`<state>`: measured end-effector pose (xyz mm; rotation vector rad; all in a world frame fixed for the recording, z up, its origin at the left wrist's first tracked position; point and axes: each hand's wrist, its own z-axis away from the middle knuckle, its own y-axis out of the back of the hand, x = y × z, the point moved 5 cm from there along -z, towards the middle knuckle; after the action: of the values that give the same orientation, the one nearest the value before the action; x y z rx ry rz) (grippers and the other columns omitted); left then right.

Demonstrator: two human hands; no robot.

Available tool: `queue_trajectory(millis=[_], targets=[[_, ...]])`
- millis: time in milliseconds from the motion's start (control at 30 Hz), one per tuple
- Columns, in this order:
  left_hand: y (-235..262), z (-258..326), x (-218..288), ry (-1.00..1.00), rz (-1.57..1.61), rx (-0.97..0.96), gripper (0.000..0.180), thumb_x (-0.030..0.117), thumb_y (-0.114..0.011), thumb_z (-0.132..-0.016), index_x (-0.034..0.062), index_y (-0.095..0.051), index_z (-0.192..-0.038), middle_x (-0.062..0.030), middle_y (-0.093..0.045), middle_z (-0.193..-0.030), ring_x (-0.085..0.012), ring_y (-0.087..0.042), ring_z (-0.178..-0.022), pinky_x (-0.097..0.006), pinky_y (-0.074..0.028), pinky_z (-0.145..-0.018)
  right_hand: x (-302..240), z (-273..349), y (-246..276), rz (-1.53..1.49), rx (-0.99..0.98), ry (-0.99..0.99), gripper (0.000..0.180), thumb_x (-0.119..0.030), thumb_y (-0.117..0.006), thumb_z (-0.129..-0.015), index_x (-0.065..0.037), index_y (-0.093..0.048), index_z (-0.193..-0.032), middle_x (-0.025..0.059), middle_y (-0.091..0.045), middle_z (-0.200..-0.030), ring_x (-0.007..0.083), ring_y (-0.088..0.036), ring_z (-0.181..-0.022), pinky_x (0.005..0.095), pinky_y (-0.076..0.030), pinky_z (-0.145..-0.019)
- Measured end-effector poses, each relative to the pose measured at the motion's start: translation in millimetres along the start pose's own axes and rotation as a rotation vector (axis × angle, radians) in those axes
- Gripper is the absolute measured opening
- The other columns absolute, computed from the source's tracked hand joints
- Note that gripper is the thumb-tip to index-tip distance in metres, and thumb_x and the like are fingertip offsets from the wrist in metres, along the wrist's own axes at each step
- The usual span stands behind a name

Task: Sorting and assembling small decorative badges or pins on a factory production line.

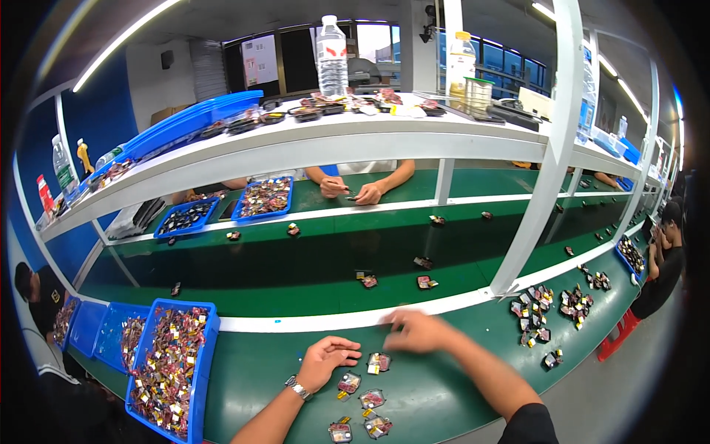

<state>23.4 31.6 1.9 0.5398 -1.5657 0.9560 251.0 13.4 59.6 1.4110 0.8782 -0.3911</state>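
Your left hand [328, 358]: it lies flat on the green table [436, 392] with the fingers curled a little and loose, holding nothing. The fingertips point at a small packet [379, 362], which sits just past them and not quite touching.

Your right hand [418, 331]: it is blurry, so I cannot tell if the fingers are wide or pinched. It hangs close over the table by the white edge strip [355, 318], just beyond the same small packet, and I see nothing in it.

Small packets [362, 403]: a few more lie in a loose bunch below your left fingers, close to your wrist (a watch [296, 387] sits there). They lie flat and spread out, likely so each one is easy to pick.

Blue bin [207, 348]: it stands well off to the left of your left fingers, full of mixed small pieces, likely kept near so you can reach in.

Moving belt [333, 274]: it runs past your fingertips, beyond the white strip, with single packets far apart on it.

Pile on the right [532, 314]: more packets sit well to the right of your right fingers.

Other hands [351, 189]: a person across the belt works with both hands close together.
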Motion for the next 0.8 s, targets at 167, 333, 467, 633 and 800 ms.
queue_trajectory(millis=[167,333,467,633,800], targets=[[-10,-9,-2,0.001,-0.007,-0.068,0.019,0.0,-0.051,-0.096,-0.0049,-0.054,-0.114,-0.023,-0.061,-0.119,-0.0288,-0.065,-0.107,-0.038,-0.057,-0.088,133,-45,116,0.551,0.772,-0.347,0.049,-0.026,-0.074,-0.074,-0.001,-0.063,-0.115,0.0172,-0.063,-0.112,0.0359,-0.059,-0.104,0.0435,-0.046,-0.096],[-7,-6,-1,0.011,0.047,-0.115,0.024,0.002,-0.053,-0.095,-0.0037,-0.055,-0.118,-0.0186,-0.062,-0.12,-0.024,-0.065,-0.106,-0.034,-0.055,-0.089,175,-66,116,0.444,0.474,-0.472,0.052,-0.029,-0.076,-0.072,-0.004,-0.065,-0.116,0.0193,-0.063,-0.116,0.0341,-0.06,-0.109,0.0403,-0.048,-0.096],[-6,-7,-2,0.011,0.044,-0.123,0.024,0.003,-0.053,-0.095,-0.0032,-0.054,-0.119,-0.0186,-0.062,-0.12,-0.0242,-0.065,-0.106,-0.034,-0.055,-0.089,153,-59,117,0.392,0.622,-0.374,0.043,-0.024,-0.075,-0.07,-0.002,-0.07,-0.107,0.0187,-0.069,-0.101,0.0319,-0.066,-0.095,0.0384,-0.052,-0.088],[-3,-8,0,-0.037,0.092,-0.008,0.023,0.002,-0.052,-0.096,-0.0032,-0.054,-0.118,-0.0194,-0.062,-0.12,-0.0231,-0.066,-0.103,-0.035,-0.056,-0.086,53,-46,50,0.091,0.502,0.067,0.036,-0.016,-0.074,-0.072,-0.002,-0.069,-0.105,0.0137,-0.067,-0.087,0.0239,-0.067,-0.081,0.0323,-0.055,-0.072],[17,-10,4,-0.183,-0.011,0.18,0.016,0.001,-0.051,-0.095,-0.0037,-0.055,-0.11,-0.0181,-0.065,-0.109,-0.0219,-0.067,-0.092,-0.032,-0.057,-0.076,-26,-16,-53,0.126,0.092,0.236,0.033,-0.021,-0.068,-0.076,-0.002,-0.069,-0.104,0.0163,-0.067,-0.099,0.0313,-0.063,-0.096,0.0397,-0.05,-0.088]])
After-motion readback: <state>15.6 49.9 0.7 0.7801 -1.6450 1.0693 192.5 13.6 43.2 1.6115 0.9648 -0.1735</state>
